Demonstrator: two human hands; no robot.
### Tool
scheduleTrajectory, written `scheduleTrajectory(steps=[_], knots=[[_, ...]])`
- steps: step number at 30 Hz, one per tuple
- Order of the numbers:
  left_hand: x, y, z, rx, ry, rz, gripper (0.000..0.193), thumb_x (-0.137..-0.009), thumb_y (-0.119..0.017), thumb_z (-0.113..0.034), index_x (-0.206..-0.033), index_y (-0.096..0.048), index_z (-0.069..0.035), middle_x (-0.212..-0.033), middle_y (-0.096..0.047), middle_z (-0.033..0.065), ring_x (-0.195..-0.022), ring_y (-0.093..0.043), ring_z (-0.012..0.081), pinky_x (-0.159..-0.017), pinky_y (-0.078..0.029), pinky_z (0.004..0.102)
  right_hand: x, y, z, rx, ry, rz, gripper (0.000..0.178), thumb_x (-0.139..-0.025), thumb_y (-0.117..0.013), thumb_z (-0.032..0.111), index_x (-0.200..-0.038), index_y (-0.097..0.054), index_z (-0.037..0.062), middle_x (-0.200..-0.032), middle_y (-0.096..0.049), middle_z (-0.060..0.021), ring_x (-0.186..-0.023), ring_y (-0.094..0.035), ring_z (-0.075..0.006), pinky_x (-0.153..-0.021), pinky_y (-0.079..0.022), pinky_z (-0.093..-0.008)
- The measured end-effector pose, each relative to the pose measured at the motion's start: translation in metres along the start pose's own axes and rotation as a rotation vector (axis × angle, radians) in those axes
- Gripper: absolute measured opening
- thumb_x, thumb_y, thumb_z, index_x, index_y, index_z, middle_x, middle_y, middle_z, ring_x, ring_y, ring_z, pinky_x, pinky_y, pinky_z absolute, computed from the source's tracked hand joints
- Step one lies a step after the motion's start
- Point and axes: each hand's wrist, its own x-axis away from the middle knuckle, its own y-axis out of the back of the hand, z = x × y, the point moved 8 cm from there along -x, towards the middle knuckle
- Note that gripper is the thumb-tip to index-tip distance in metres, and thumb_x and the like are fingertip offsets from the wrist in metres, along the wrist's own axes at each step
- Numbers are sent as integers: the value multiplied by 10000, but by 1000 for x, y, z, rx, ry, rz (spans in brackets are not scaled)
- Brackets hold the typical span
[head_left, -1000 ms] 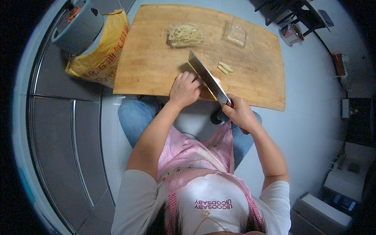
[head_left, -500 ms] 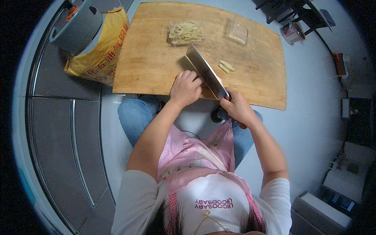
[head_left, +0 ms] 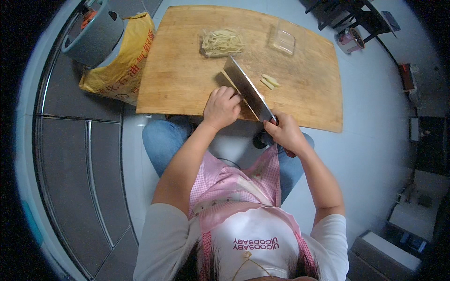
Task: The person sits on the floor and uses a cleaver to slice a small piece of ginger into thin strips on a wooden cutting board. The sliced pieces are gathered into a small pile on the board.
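A wide-bladed cleaver (head_left: 251, 89) slants across the near middle of a wooden board (head_left: 173, 70), its tip pointing away from me. My right hand (head_left: 285, 132) is wrapped round its handle, just past the board's near edge. Close against the left side of the blade, my left hand (head_left: 222, 107) rests on the board with its fingers curled under. Whatever those fingers press on is hidden by the hand and blade. To the right of the cleaver lie a few pale-yellow cut sticks (head_left: 270, 81). Beyond the tip, a clear plastic tray holds a heap of similar pale strips (head_left: 222, 42).
A second clear plastic tray (head_left: 282, 41) sits at the board's far right. Left of the board stand a yellow sack (head_left: 119, 65) and a grey gas cylinder (head_left: 93, 37). A bucket (head_left: 349, 40) and dark chair legs are on the floor at far right.
The cleaver has shifted very slightly, its blade leaning a little more to the right. My left hand stays in about the same place on the board.
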Motion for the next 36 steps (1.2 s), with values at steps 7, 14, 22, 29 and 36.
scheduleTrajectory(steps=[7,14,22,29,36], knots=[[1,-1,0,-30,-1,9,213,-678,-612,-121,-885,-657,-101,-892,-551,60,-887,-521,248,-814,-422,374,6,2,10,60,-5,27,184,-840,-565,119,-960,-571,-21,-651,-524,-50,-566,-518,-131,-527,-438,-308],[1,6,-2,32,-30,-86,135,-666,-595,-107,-787,-623,-57,-841,-520,110,-865,-511,302,-790,-426,422,6,1,20,109,-19,47,284,-814,-537,138,-1036,-570,-38,-669,-592,-185,-645,-618,-275,-631,-484,-396],[0,1,-1,4,-2,-3,120,-691,-613,-122,-798,-626,-69,-870,-542,86,-884,-528,276,-800,-424,401,-11,-2,11,69,7,33,181,-854,-551,143,-926,-549,-23,-658,-528,-64,-552,-510,-145,-527,-442,-311],[3,4,1,63,-9,-91,123,-710,-629,-125,-828,-634,-91,-896,-557,50,-906,-541,237,-806,-417,372,-17,-4,-3,-202,-71,56,213,-832,-586,161,-921,-563,-31,-668,-552,-50,-551,-536,-164,-527,-450,-351],[-1,5,-2,44,-32,-75,90,-704,-626,-119,-788,-610,-90,-864,-543,57,-886,-536,244,-801,-419,372,-14,-3,-11,-132,-5,-8,154,-877,-580,150,-896,-550,-1,-612,-489,-15,-507,-480,-105,-470,-407,-287]])
